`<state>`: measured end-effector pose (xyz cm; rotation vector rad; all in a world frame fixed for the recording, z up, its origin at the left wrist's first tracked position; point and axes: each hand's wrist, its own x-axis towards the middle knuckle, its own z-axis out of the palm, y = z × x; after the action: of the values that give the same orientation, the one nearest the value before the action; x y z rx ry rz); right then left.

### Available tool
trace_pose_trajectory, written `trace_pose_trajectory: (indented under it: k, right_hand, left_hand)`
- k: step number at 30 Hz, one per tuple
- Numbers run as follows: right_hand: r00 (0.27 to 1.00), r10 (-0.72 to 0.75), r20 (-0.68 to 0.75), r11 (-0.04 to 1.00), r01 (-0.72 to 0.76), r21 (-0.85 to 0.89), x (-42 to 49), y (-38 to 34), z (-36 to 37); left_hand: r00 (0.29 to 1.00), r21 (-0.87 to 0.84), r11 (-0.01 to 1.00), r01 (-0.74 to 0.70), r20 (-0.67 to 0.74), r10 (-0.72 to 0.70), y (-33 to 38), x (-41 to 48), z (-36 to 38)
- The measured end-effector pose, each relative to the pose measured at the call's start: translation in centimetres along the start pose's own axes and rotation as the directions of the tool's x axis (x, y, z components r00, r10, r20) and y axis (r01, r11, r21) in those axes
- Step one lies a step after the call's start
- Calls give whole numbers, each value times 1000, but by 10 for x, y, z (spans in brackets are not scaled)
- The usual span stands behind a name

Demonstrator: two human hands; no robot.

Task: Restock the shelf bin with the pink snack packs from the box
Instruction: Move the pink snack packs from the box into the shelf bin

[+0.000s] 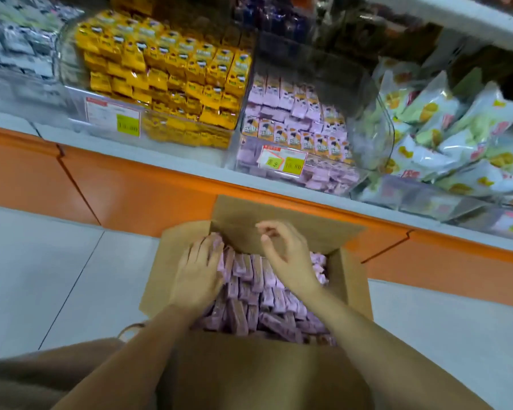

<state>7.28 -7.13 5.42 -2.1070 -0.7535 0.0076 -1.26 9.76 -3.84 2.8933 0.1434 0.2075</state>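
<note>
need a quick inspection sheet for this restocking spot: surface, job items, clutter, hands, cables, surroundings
surface: pale tiled floor; the box stands on it below the orange shelf base
job's things: cardboard box open and packed with pink snack packs; clear shelf bin above it partly filled with the same packs, price label on its front
clutter: nothing seen
hands: left hand rests palm down on the packs at the box's left side; right hand is above the packs, fingers loosely curled, holding nothing
cables: nothing seen
surroundings: bin of yellow packs left of the pink bin, white-green bags to its right, silver packs far left
</note>
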Motion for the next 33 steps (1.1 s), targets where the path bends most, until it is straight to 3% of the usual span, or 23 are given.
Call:
trace_pose_trajectory:
  k: [3,6,8,13,15,17,19,21,23,24,25,27,29,33]
  right_hand:
    - [933,273,236,962,-264,-70,-31,42,37]
    - [756,493,431,870,-413,-269,-61,80,79]
    - [681,559,472,829,-449,-334,-76,94,100]
    - [588,638,497,769,-517,-376,-73,107,106]
    - [515,656,552,734,-604,-309,-67,110,92]
    - [484,650,587,668,-732,-137,-62,109,73]
    - [521,634,572,608,-793,47,-58,102,56]
    - [561,632,535,504,-822,266,-57,99,46]
    - [569,651,503,364,-815,451,-57,98,42]
    - [561,665,492,318,-810,494,-58,100,43]
    - [552,676,487,298,-810,505,-58,99,44]
    - [548,688,476,322,-818,477,-61,100,46]
    - [575,678,458,436,-816,380,-63,104,48]
    - [655,667,354,603,-754,259,-55,115,50]
  left_hand:
    - [980,24,999,34,194,-39,-12,-19,40]
    - [981,18,1000,13,196,-16,-15,-28,63]
    - [987,-30,999,24,163,-18,-16,-29,65]
    - [994,-100,994,40,105,-30,-17,-29,67]
    - [997,-95,994,46,69,-40,-15,-27,67]
    - [1000,-120,993,20,8,-19,-10,-22,61]
    - [999,-174,984,-37,-36,31,-1,-15,55]
    - [996,-331,942,52,83,-26,17,-9,53]
    - [931,-533,784,318,334,-151,36,-3,51]
    - [867,-618,636,462,464,-178,45,1,50]
    - [815,-683,465,563,552,-175,52,3,50]
    - [763,-727,232,646,614,-203,59,5,54]
    - [739,-741,112,662,622,-258,60,6,55]
    - [688,-730,46,682,620,-377,52,10,64]
